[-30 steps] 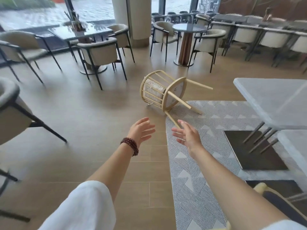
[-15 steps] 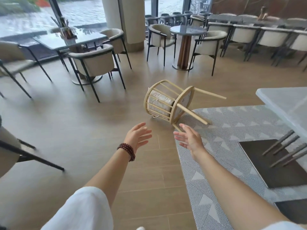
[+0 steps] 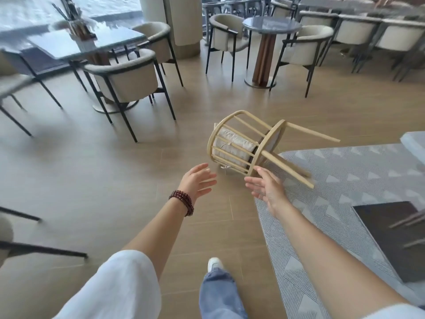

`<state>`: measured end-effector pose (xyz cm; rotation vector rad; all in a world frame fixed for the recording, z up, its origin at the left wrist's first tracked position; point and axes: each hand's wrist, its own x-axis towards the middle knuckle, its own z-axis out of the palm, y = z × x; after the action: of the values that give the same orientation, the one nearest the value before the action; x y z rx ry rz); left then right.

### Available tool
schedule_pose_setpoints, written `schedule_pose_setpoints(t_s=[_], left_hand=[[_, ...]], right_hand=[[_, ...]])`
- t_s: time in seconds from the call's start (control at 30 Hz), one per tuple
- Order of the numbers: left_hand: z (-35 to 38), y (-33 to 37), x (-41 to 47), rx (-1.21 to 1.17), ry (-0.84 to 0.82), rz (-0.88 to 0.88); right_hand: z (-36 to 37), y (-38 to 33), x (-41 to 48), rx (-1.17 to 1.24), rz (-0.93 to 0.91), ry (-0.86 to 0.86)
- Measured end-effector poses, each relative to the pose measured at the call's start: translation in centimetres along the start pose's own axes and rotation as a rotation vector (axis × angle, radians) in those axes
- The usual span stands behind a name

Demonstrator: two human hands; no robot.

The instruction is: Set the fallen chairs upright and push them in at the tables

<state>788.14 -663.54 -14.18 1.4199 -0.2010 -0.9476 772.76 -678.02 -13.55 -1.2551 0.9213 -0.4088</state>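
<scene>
A light wooden chair [image 3: 257, 143] with a spindle back and a pale seat cushion lies on its side on the wood floor, legs pointing right over the edge of a grey patterned rug [image 3: 340, 180]. My left hand [image 3: 197, 183], with a dark red bead bracelet at the wrist, is stretched out open just left of the chair's back rim. My right hand [image 3: 266, 188] is open too, fingers spread, close to the seat edge and lowest leg, not touching. A white table's corner [image 3: 414, 143] shows at the right edge.
Upholstered chairs on black metal legs [image 3: 124, 81] stand round a glass table [image 3: 76, 44] at the back left. A round pedestal table [image 3: 269, 28] with more chairs stands behind. A chair [image 3: 13, 247] sits at my near left. A dark table base [image 3: 391, 231] rests on the rug.
I have stepped closer to the fallen chair, which now looks larger and nearer. Both open hands have reached further toward it. My leg and shoe have come into view below.
</scene>
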Motion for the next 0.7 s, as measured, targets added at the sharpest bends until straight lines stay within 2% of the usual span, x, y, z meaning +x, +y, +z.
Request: schedule_pose_setpoints(t_s=[0.33, 0.7], left_hand=[[-1.3, 7.4, 18.5, 0.008, 0.044, -0.048], [-4.8, 12.5, 35.0, -0.025, 0.047, -0.146]], right_hand=[[4.6, -5.0, 19.9, -0.025, 0.058, 0.002], [10.3, -9.2, 36.2, -0.037, 0.101, 0.04]])
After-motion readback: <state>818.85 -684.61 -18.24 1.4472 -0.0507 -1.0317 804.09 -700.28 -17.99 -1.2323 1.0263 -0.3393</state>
